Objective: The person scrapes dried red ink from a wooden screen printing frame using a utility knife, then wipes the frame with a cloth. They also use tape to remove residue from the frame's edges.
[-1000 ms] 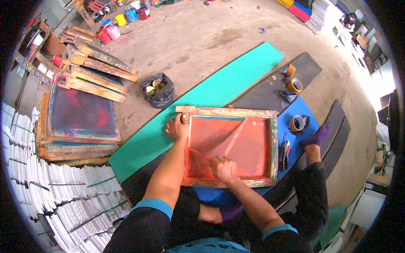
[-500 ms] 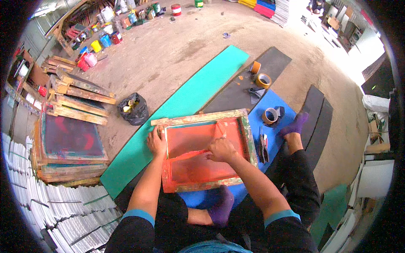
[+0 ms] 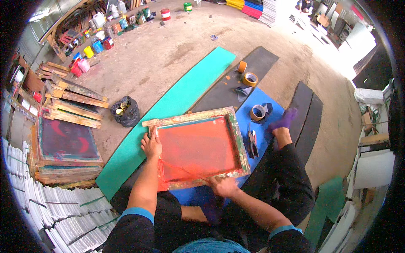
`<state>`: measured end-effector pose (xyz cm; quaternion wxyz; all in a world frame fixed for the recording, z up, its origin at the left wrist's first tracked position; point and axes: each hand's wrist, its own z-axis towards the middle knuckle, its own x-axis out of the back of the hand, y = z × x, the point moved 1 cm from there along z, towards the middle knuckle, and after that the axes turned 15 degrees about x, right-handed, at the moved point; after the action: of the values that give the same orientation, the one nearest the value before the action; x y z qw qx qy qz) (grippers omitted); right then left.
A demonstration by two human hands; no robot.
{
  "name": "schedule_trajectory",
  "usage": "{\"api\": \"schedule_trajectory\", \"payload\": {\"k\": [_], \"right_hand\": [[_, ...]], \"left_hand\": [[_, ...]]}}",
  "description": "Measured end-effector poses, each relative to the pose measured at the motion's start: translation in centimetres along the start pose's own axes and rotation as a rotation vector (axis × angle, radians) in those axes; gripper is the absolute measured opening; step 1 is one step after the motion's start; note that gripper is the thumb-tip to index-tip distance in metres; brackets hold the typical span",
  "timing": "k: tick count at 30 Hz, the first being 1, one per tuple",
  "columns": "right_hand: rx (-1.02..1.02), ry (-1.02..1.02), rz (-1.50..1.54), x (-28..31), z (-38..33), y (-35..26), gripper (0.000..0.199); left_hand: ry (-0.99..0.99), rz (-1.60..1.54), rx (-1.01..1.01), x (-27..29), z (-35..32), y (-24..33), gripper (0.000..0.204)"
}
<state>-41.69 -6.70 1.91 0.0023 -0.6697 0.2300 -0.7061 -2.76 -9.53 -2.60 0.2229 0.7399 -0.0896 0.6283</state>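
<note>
Here, the left hand (image 3: 151,144) grips the left rail of the wooden frame (image 3: 238,138), apparently steadying it against a pull; the frame overlies the green board (image 3: 181,84) and blue board (image 3: 268,105). A red strip (image 3: 184,169) runs diagonally to the right hand (image 3: 225,187), seemingly closed on its end. Pliers (image 3: 252,145) and a tape roll (image 3: 257,112) lie farther right, presumably for reach.

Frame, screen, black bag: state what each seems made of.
Frame: apparently wood, worn, with tan patches between paint smears. Screen: perhaps mesh or film, fairly matte, a flat sheet stained red-orange. Bag: probably thin plastic, slightly glossy, crinkled.
</note>
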Motion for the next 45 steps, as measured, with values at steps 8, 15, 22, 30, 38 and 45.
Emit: {"api": "schedule_trajectory", "payload": {"k": [8,15,22,30,38,45], "right_hand": [[-0.172,0.278,0.017,4.6,1.5,6.7,0.019],[-0.284,0.251,-0.035,8.4,6.3,5.5,0.020],[-0.170,0.153,-0.252,6.0,15.5,-0.2,0.057],[0.146,-0.055,-0.183,-2.6,25.6,-4.4,0.042],[0.150,-0.218,0.026,-3.6,22.6,-5.5,0.024],[0.430,0.021,0.022,-2.4,9.7,-4.8,0.020]], "left_hand": [[0.063,-0.204,-0.303,2.1,-2.2,0.1,0.032],[-0.268,-0.386,-0.769,4.0,-7.7,-3.2,0.024],[0.114,-0.534,-0.195,0.2,-2.8,-8.7,0.032],[0.202,-0.316,-0.113,-2.2,-4.4,-8.0,0.033],[0.194,-0.329,-0.082,-2.3,-4.6,-8.4,0.034],[0.156,-0.327,-0.053,-2.0,-4.5,-8.2,0.034]]}}
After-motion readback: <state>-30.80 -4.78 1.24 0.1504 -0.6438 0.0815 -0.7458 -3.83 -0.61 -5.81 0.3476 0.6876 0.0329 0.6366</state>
